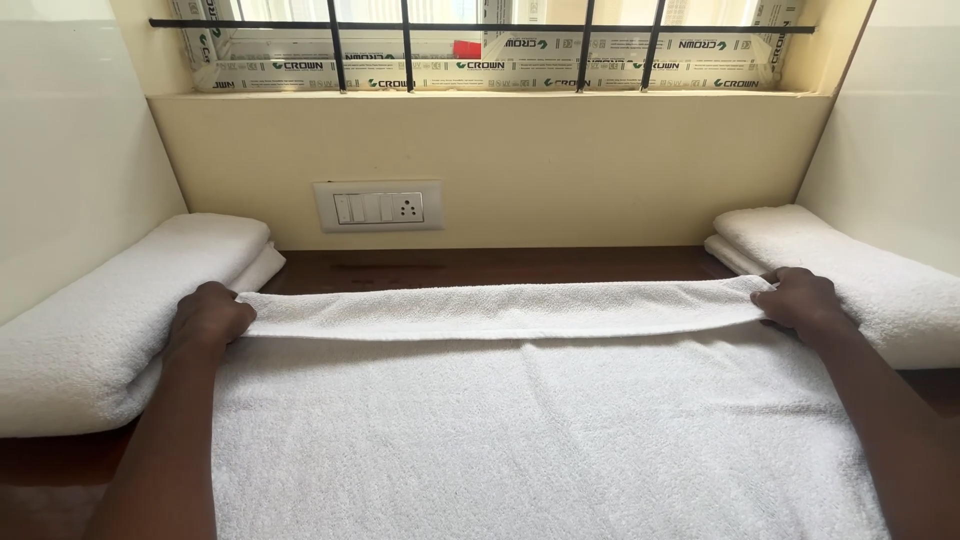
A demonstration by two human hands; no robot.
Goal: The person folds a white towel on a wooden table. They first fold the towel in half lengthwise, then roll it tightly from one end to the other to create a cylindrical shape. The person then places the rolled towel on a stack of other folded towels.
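White towel (540, 430) lies flat between both hands, its far edge turned over into one narrow band. Left hand (207, 318) and right hand (800, 298) each clench an end of that band. Looks like an early fold; most of the towel nearer than the hands remains unfolded.

Towel (540, 420): plain white terry, no pattern. Folded stacks at left edge (110, 310) and right edge (850, 260): white too. Tabletop (500, 265): dark brown wood. Wall (560, 160): cream. Switch plate (378, 206): white. Window bars (405, 45): black.
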